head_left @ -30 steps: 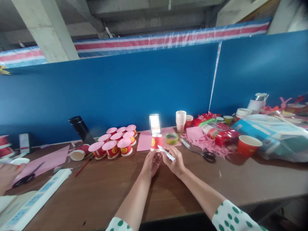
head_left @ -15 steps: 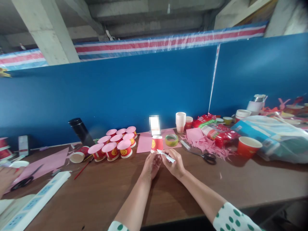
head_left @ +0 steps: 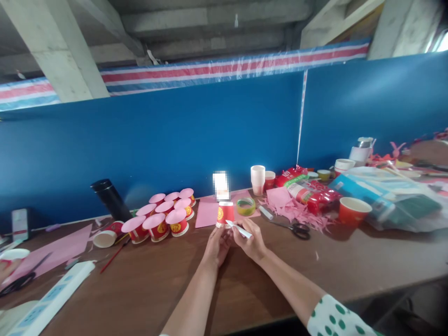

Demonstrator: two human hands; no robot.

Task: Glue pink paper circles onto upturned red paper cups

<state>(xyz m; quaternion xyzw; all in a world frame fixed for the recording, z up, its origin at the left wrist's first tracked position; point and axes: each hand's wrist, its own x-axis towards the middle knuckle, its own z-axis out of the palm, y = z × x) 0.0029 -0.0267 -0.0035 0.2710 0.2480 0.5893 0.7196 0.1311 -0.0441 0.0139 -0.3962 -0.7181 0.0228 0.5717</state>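
A red paper cup (head_left: 225,213) with a yellow emblem stands upside down in front of me, its narrow base upward. My left hand (head_left: 216,247) is closed at the near side of its rim; its fingertips are partly hidden. Between thumb and fingers my right hand (head_left: 251,239) pinches a white pen (head_left: 241,230), whose tip points at the lower part of the cup. Behind the cup lies a sheet of pink paper (head_left: 206,213), with a roll of yellow-green tape (head_left: 246,206) on it.
Left of me stand several upside-down red cups topped with pink discs (head_left: 154,220). A black bottle (head_left: 109,198) leans behind them. To the right are scissors (head_left: 300,230), pink paper strips (head_left: 297,211), an orange cup (head_left: 353,212) and a plastic bag (head_left: 402,200). Another person's hand (head_left: 7,268) shows far left.
The view has shifted slightly to the right and up. The pen in my right hand has turned a little, and its tip sits slightly lower against the cup. My left hand stays at the cup.
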